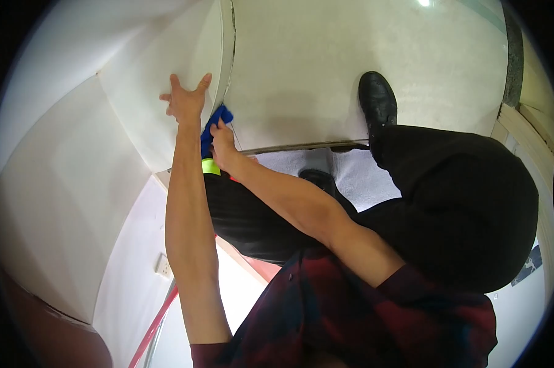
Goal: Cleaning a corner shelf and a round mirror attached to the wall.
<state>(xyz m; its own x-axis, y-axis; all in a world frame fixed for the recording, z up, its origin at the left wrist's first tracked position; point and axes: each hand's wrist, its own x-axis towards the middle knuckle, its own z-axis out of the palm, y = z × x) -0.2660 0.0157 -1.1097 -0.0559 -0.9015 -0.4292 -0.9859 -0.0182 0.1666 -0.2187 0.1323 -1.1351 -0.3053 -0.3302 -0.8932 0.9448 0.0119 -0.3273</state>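
Observation:
My left hand (184, 102) rests against a white wall panel (180, 50) with its fingers spread and nothing in it. Just to the right and lower, my right hand (224, 142) grips a blue cloth (218, 117). One end of the cloth touches the corner where the baseboard (227, 41) meets the pale floor (300, 69). Below the cloth, a bright yellow-green object (210, 166) shows partly; my arm and trouser leg cover the rest, so its kind is unclear.
My black shoe (379, 94) stands on the floor to the right. A floor edge strip (295, 147) borders a grey mat (369, 179) under my other shoe. A wall socket (163, 266) and a red pole (155, 326) are at lower left. A door frame (525, 133) stands at right.

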